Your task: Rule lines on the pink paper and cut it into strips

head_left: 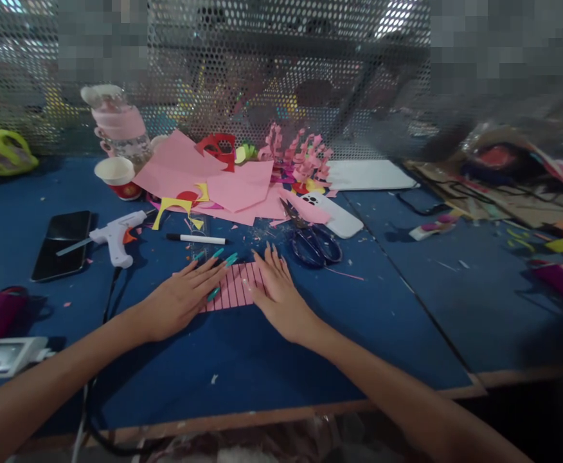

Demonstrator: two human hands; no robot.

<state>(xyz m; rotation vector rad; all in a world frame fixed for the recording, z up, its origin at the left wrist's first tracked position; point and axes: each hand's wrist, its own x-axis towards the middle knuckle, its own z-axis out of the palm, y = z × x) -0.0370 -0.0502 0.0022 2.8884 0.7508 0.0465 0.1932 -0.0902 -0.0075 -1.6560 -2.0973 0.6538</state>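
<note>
A pink paper strip (233, 287) with dark parallel lines across it lies flat on the blue table. On its left part rests my left hand (185, 297), fingers stretched out, with long teal nails. My right hand (280, 292) lies spread over the strip's right end, thumb on the paper. Both palms face down, and the strip's middle shows between them. Just beyond the hands are a white marker with a black cap (202, 239) and, to the right, dark-handled scissors (310, 241) with their blades pointing away.
Behind lie pink paper sheets (185, 168), curled pink paper pieces (305, 157) and a white phone (342, 215). To the left are a glue gun (117, 235), a black phone (63, 244), a paper cup (117, 177) and a bottle (120, 125). A perforated metal screen (349, 83) stands at the back.
</note>
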